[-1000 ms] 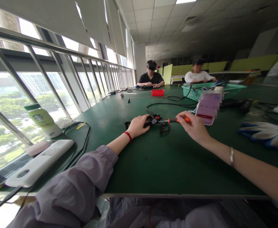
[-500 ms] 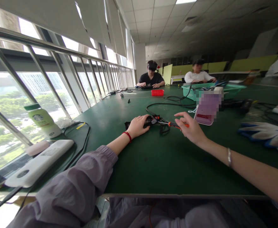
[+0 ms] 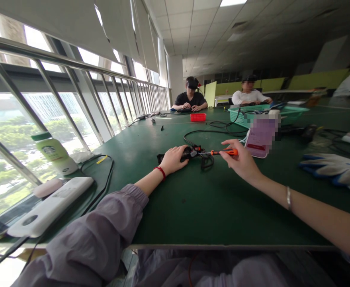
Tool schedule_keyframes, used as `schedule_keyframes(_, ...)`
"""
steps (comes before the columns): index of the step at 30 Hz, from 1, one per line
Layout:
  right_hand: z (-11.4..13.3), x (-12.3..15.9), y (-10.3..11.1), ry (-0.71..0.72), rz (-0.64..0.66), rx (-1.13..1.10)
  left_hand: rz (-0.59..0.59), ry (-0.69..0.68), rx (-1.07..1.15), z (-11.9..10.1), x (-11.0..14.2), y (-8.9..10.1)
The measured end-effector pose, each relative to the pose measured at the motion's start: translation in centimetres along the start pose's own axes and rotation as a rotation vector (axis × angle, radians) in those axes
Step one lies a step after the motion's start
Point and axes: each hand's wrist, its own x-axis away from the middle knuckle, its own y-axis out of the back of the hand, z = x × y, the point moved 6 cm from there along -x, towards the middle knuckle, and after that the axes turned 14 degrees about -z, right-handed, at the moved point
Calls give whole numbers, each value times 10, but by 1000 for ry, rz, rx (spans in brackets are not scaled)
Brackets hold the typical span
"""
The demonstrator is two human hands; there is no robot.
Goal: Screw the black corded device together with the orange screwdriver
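Observation:
My left hand [image 3: 175,159] is closed over a black device [image 3: 188,153] lying on the green table, with a red part and a grey piece at its right end. From the right, my right hand [image 3: 239,161] grips the orange-and-black handle of a screwdriver [image 3: 224,152] between thumb and fingers. Its thin shaft points left and reaches the grey piece; the tip itself is too small to make out. A small loop of black cable [image 3: 207,161] lies just below the shaft. What my left palm covers is hidden.
A phone [image 3: 258,137] leans by a green basket [image 3: 237,115] of cables. White-and-blue gloves [image 3: 333,167] lie right. On the left stand a bottle [image 3: 53,151] and a white power bank [image 3: 51,205]. A red tray [image 3: 198,117] sits farther back; two people work at the far end.
My right hand's fingers have shifted on the screwdriver, and its handle now sits more level, with more orange showing. My left hand stays on the black device.

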Motion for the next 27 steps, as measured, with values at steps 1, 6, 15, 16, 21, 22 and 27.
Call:
schedule_keyframes(1, -1, 0, -1, -25, 20, -2, 1, 0, 0, 0, 0, 0)
schedule_keyframes(6, -4, -1, 1, -23, 11, 10, -3, -3, 1, 1, 0, 0)
schedule_keyframes(15, -2, 0, -1, -30, 55, 20, -8, -3, -3, 1, 0, -1)
schedule_keyframes(16, -1, 1, -1, -25, 60, 32, -8, -3, -4, 1, 0, -1)
schedule_keyframes(21, -2, -1, 1, 15, 1, -26, -3, -5, -9, 1, 0, -2)
schedule_keyframes(22, -3, -1, 1, 16, -6, -31, -3, -5, -10, 1, 0, -2)
schedule_keyframes(27, -8, 0, -1, -56, 44, 28, -4, -4, -9, 1, 0, -2)
